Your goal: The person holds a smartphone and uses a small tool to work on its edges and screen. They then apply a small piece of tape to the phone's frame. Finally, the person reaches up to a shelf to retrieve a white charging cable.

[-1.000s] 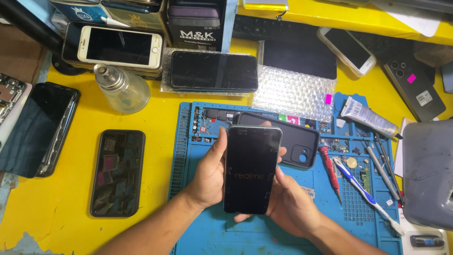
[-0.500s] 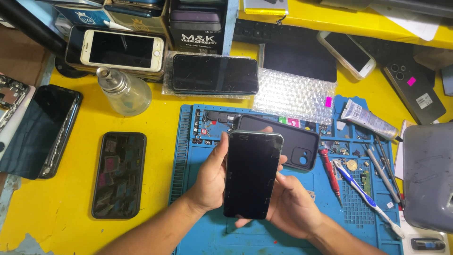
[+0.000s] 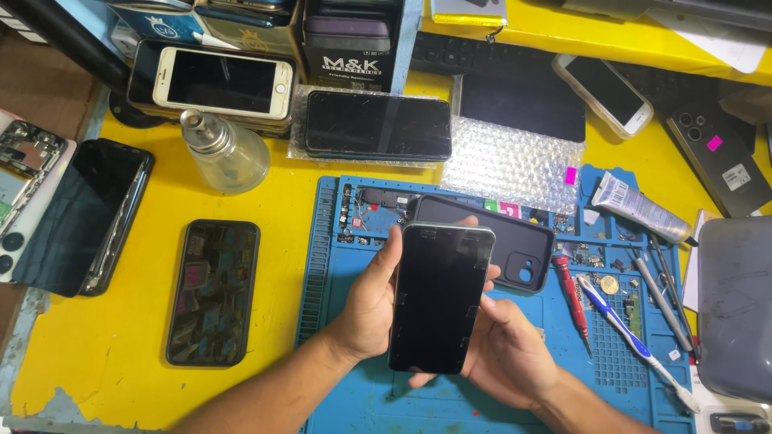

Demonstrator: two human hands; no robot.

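Observation:
I hold a black-screened smartphone [image 3: 438, 299] upright over the blue repair mat [image 3: 322, 265], screen facing me. My left hand [image 3: 366, 301] grips its left edge, thumb near the top corner. My right hand [image 3: 507, 354] cups it from behind and below on the right side. A dark phone case [image 3: 515, 245] with a camera cutout lies on the mat just behind the phone. Small parts and screws lie in the mat's upper trays.
Left on the yellow table lie a dark phone [image 3: 213, 291], another black phone [image 3: 84, 217] and a glass bottle [image 3: 225, 153]. Bubble wrap [image 3: 515, 165], more phones and boxes sit at the back. A red screwdriver [image 3: 572, 301], toothbrush [image 3: 631, 341], tweezers and glue tube [image 3: 639, 207] lie right.
The phone and both hands have shifted slightly lower and toward me in view; my grip on it is the same.

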